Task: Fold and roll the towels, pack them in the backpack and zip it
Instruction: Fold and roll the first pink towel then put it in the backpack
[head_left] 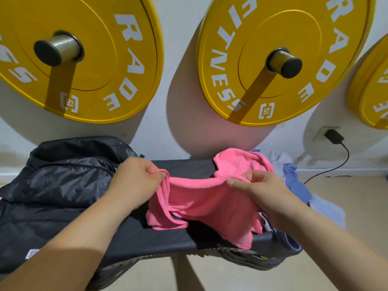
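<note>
A pink towel point(201, 202) hangs crumpled over the black bench point(147, 236), held up between both hands. My left hand point(134, 181) pinches its top edge near a thin pink loop. My right hand point(258, 190) grips the top edge farther right. A black backpack point(63, 181) lies slumped on the bench's left end, touching my left hand. Blue and grey towels point(294, 181) sit in a heap on the right end, partly hidden behind the pink towel and my right arm.
Yellow weight plates point(273, 59) hang on pegs along the white wall behind the bench. A black plug point(333, 136) sits in a wall socket at right, its cable trailing to the beige floor point(346, 198). Black plates point(252, 259) lie under the bench.
</note>
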Tool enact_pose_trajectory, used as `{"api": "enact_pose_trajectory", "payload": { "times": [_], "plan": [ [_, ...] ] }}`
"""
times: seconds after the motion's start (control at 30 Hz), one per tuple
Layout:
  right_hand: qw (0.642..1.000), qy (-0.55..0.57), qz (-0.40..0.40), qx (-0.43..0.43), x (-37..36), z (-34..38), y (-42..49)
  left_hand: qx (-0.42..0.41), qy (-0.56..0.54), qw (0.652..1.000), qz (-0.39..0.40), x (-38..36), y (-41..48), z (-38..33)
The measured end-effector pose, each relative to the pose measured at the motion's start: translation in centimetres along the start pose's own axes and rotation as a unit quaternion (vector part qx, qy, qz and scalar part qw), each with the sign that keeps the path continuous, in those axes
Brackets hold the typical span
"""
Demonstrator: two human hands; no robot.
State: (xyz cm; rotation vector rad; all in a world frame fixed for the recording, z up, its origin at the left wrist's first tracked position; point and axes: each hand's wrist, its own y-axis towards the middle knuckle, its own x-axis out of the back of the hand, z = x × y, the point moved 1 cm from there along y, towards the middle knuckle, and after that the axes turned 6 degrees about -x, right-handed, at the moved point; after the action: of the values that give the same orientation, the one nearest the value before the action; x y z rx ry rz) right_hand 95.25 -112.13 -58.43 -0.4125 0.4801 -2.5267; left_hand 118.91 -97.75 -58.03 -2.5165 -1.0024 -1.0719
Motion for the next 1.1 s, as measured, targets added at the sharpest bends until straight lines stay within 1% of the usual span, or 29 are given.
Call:
{"api": "enact_pose_trajectory", "payload": {
  "times": [0.03,0.1,0.17,0.2,0.27,0.33,0.37,0.43,0.5,0.53,0.7,0.8,0.87,0.97,1.03,1.1],
  "plan": [
    [1.0,0.015,0.015,-0.003,-0.4,0.2,-0.3,0.009,-0.062,0.998,0.005,-0.1,-0.6,-1.2],
    [0.999,0.033,0.039,0.007,-1.4,0.4,-0.9,0.01,-0.159,0.986,0.055,-1.1,-2.0,-3.2],
    [0.997,0.047,0.061,0.031,-2.2,0.5,-1.5,-0.009,-0.2,0.974,0.103,-2.5,-3.2,-4.2],
    [0.994,0.057,0.085,0.041,-2.6,0.6,-1.8,-0.017,-0.212,0.971,0.113,-3.1,-3.6,-4.3],
    [0.983,0.088,0.154,0.046,-3.1,0.9,-2.1,-0.027,-0.234,0.966,0.104,-3.9,-4.0,-4.4],
    [0.971,0.106,0.208,0.046,-2.9,0.8,-2.0,-0.039,-0.246,0.965,0.077,-4.1,-4.2,-4.8],
    [0.967,0.115,0.223,0.046,-2.7,0.7,-1.8,-0.034,-0.265,0.961,0.065,-4.1,-4.2,-4.9],
    [0.962,0.121,0.239,0.058,-2.2,0.5,-1.7,-0.003,-0.335,0.94,0.065,-4.0,-4.3,-5.3],
    [0.965,0.107,0.224,0.087,-2.0,0.4,-1.9,0.019,-0.383,0.92,0.078,-3.8,-4.6,-5.6],
    [0.967,0.102,0.211,0.098,-2.0,0.4,-2.0,0.016,-0.385,0.919,0.082,-3.8,-4.6,-5.7],
    [0.98,0.069,0.117,0.144,-1.5,0.9,-2.2,-0.013,-0.348,0.929,0.128,-4.3,-4.8,-5.8],
    [0.978,-0.019,0.059,0.199,-1.3,1.1,-2.1,-0.032,-0.325,0.935,0.139,-4.1,-4.9,-6.1],
    [0.976,-0.038,0.058,0.206,-1.4,1.2,-2.2,-0.054,-0.296,0.943,0.143,-4.0,-5.1,-6.3],
    [0.98,-0.035,0.064,0.183,-1.4,1.1,-2.1,-0.079,-0.272,0.947,0.152,-3.8,-5.3,-6.4],
    [0.98,-0.03,0.046,0.19,-1.4,1.1,-1.9,-0.097,-0.256,0.949,0.155,-3.6,-5.2,-6.4],
    [0.978,-0.022,0.049,0.199,-1.4,1.2,-1.8,-0.126,-0.229,0.951,0.165,-3.3,-5.1,-6.3]
  ]
}}
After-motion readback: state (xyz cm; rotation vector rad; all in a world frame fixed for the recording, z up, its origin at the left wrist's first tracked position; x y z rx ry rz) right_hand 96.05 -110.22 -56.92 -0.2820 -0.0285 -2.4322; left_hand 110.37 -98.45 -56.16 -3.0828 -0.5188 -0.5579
